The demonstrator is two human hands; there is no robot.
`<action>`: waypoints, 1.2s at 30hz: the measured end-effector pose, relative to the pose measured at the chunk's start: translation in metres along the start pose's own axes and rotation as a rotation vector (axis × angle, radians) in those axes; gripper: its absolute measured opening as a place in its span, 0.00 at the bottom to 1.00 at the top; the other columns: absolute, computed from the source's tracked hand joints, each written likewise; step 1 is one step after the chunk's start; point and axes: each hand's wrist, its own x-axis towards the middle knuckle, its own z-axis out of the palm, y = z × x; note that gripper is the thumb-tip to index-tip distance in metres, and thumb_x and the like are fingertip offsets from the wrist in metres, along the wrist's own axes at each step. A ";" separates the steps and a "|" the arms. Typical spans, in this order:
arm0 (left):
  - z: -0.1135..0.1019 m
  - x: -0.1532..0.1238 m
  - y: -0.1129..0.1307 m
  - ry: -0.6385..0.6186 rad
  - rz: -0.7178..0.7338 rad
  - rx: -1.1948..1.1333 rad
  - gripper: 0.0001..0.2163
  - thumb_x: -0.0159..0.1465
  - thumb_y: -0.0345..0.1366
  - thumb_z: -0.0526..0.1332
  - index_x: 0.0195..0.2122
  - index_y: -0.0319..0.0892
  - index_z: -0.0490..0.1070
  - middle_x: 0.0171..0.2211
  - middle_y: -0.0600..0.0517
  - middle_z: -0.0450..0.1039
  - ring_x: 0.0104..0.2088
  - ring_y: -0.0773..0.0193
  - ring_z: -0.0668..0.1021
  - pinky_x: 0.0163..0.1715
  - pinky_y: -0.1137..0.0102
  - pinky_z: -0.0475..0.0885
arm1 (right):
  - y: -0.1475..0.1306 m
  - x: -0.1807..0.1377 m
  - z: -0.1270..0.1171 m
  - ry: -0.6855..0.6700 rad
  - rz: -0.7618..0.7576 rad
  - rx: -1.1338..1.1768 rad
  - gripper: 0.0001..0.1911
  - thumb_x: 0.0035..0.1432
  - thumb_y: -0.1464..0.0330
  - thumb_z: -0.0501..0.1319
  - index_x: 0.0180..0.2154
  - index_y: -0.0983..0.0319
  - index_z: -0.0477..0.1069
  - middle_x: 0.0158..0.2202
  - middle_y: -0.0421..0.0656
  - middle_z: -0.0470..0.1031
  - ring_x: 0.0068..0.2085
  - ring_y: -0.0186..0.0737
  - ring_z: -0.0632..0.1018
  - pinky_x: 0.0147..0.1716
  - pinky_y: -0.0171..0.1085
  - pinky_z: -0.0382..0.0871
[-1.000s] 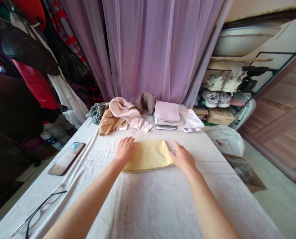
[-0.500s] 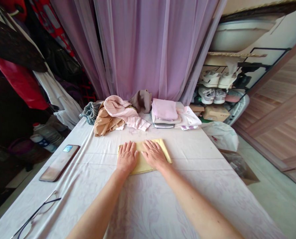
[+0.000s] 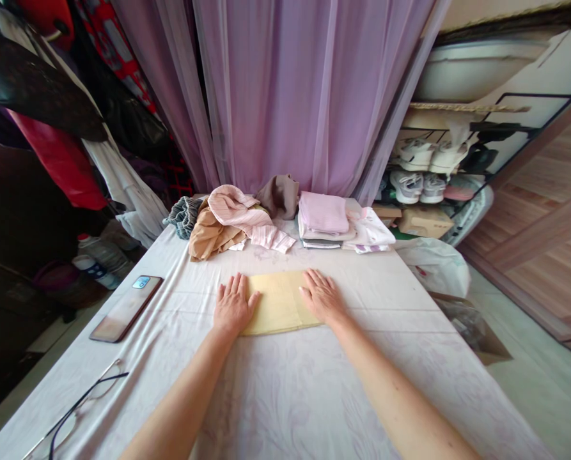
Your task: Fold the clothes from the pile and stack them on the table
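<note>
A folded yellow cloth (image 3: pixel 281 303) lies flat in the middle of the table, between my two hands. My left hand (image 3: pixel 234 305) rests palm down over its left edge, fingers stretched out. Over the right edge lies my right hand (image 3: pixel 324 298), also flat with the fingers extended. Neither hand grips anything. Beyond the cloth, a loose heap holds a pink striped garment (image 3: pixel 237 207), a brown one (image 3: pixel 213 236) and a grey-brown one (image 3: pixel 280 197). To its right stands a stack of folded clothes (image 3: pixel 323 214), pink on top.
A phone (image 3: pixel 126 310) and a pair of glasses (image 3: pixel 77 406) lie on the left of the cloth-covered table (image 3: pixel 285 396). Purple curtains (image 3: pixel 289 96) hang behind it. A shoe rack (image 3: pixel 496 124) and a box (image 3: pixel 477 329) are at the right. Clothes hang at the left.
My hands have moved apart, from the top of the yellow cloth out to its left and right edges. The whole view has shifted slightly.
</note>
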 end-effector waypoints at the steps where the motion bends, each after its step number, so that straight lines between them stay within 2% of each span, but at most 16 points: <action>1: -0.001 0.000 -0.005 0.002 -0.007 0.002 0.30 0.70 0.52 0.45 0.66 0.36 0.56 0.68 0.39 0.54 0.68 0.48 0.58 0.65 0.48 0.53 | 0.004 -0.003 0.000 0.011 -0.029 0.022 0.27 0.68 0.62 0.46 0.64 0.62 0.59 0.67 0.50 0.58 0.67 0.46 0.59 0.64 0.53 0.51; 5: -0.005 -0.005 -0.032 -0.002 0.055 -0.053 0.30 0.70 0.52 0.47 0.66 0.36 0.56 0.67 0.37 0.56 0.67 0.47 0.58 0.64 0.46 0.53 | 0.032 -0.025 -0.001 0.071 -0.245 0.153 0.26 0.66 0.60 0.51 0.62 0.60 0.64 0.65 0.51 0.63 0.65 0.47 0.64 0.63 0.52 0.56; 8: -0.011 -0.020 -0.050 0.025 0.269 -0.151 0.28 0.68 0.52 0.51 0.64 0.41 0.60 0.67 0.39 0.56 0.67 0.47 0.59 0.63 0.46 0.55 | 0.053 -0.050 -0.001 0.111 -0.407 0.255 0.30 0.60 0.58 0.60 0.61 0.60 0.64 0.65 0.52 0.63 0.64 0.49 0.65 0.61 0.51 0.61; 11: -0.022 -0.038 -0.056 0.027 0.544 -0.223 0.21 0.64 0.50 0.59 0.55 0.46 0.68 0.62 0.42 0.65 0.63 0.50 0.66 0.63 0.49 0.56 | 0.066 -0.069 -0.001 0.171 -0.447 0.300 0.26 0.58 0.61 0.62 0.58 0.59 0.69 0.63 0.51 0.65 0.62 0.48 0.69 0.59 0.49 0.66; 14: -0.036 -0.049 -0.051 -0.021 0.638 -0.201 0.12 0.63 0.42 0.62 0.47 0.46 0.71 0.51 0.46 0.74 0.52 0.56 0.75 0.58 0.56 0.65 | 0.067 -0.076 -0.003 0.237 -0.415 0.277 0.15 0.62 0.66 0.58 0.50 0.57 0.75 0.58 0.48 0.72 0.56 0.45 0.75 0.55 0.46 0.71; 16: -0.044 -0.051 -0.045 -0.062 0.639 -0.119 0.07 0.64 0.38 0.60 0.42 0.44 0.71 0.43 0.48 0.76 0.44 0.58 0.78 0.49 0.62 0.71 | 0.065 -0.075 -0.005 0.257 -0.417 0.222 0.14 0.64 0.69 0.55 0.47 0.57 0.76 0.55 0.47 0.75 0.54 0.43 0.76 0.55 0.45 0.72; 18: -0.046 -0.050 -0.040 -0.082 0.647 -0.026 0.04 0.65 0.34 0.57 0.37 0.43 0.71 0.35 0.50 0.76 0.37 0.61 0.79 0.39 0.68 0.73 | 0.063 -0.072 -0.007 0.258 -0.445 0.159 0.15 0.65 0.70 0.54 0.47 0.58 0.76 0.54 0.47 0.76 0.54 0.43 0.76 0.55 0.45 0.72; 21: -0.045 -0.049 -0.037 -0.057 0.662 0.039 0.07 0.64 0.28 0.53 0.33 0.43 0.69 0.30 0.51 0.75 0.31 0.64 0.78 0.32 0.72 0.72 | 0.062 -0.068 -0.006 0.270 -0.467 0.100 0.15 0.65 0.72 0.52 0.46 0.58 0.77 0.51 0.47 0.77 0.53 0.42 0.77 0.54 0.44 0.72; 23: -0.045 -0.047 -0.036 -0.032 0.636 0.034 0.08 0.63 0.27 0.53 0.33 0.43 0.69 0.30 0.51 0.76 0.31 0.63 0.79 0.33 0.72 0.72 | 0.060 -0.065 -0.006 0.286 -0.446 0.086 0.16 0.66 0.72 0.51 0.45 0.59 0.76 0.49 0.48 0.79 0.52 0.42 0.77 0.53 0.43 0.72; 27: -0.054 -0.042 -0.031 0.008 0.475 -0.030 0.10 0.65 0.29 0.51 0.41 0.43 0.70 0.37 0.49 0.79 0.39 0.61 0.81 0.39 0.69 0.74 | 0.054 -0.061 -0.010 0.267 -0.431 0.085 0.16 0.67 0.69 0.49 0.45 0.61 0.74 0.50 0.50 0.77 0.52 0.42 0.77 0.53 0.44 0.71; 29: -0.061 -0.038 -0.029 0.001 0.396 -0.055 0.10 0.66 0.31 0.50 0.43 0.43 0.70 0.39 0.48 0.79 0.39 0.60 0.81 0.40 0.68 0.74 | 0.050 -0.062 -0.011 0.252 -0.460 0.082 0.15 0.66 0.64 0.53 0.49 0.62 0.72 0.54 0.52 0.75 0.55 0.45 0.74 0.54 0.47 0.69; 31: -0.067 -0.034 -0.028 -0.003 0.354 -0.077 0.10 0.66 0.32 0.50 0.43 0.43 0.70 0.38 0.48 0.80 0.38 0.60 0.81 0.40 0.68 0.74 | 0.048 -0.064 -0.009 0.263 -0.469 0.072 0.19 0.62 0.63 0.57 0.53 0.63 0.69 0.57 0.52 0.72 0.58 0.47 0.72 0.56 0.49 0.66; 33: -0.071 -0.030 -0.029 0.032 0.327 -0.122 0.10 0.66 0.34 0.50 0.42 0.44 0.70 0.38 0.48 0.79 0.38 0.59 0.81 0.39 0.68 0.74 | 0.047 -0.065 -0.007 0.294 -0.446 0.070 0.19 0.60 0.68 0.57 0.54 0.62 0.69 0.57 0.51 0.73 0.58 0.46 0.71 0.57 0.49 0.65; 36: -0.077 -0.022 -0.033 0.124 0.272 -0.243 0.10 0.66 0.36 0.49 0.42 0.44 0.69 0.37 0.49 0.79 0.37 0.60 0.80 0.39 0.68 0.73 | 0.047 -0.064 -0.010 0.361 -0.366 0.140 0.19 0.58 0.75 0.52 0.48 0.59 0.74 0.51 0.47 0.77 0.54 0.43 0.75 0.56 0.46 0.67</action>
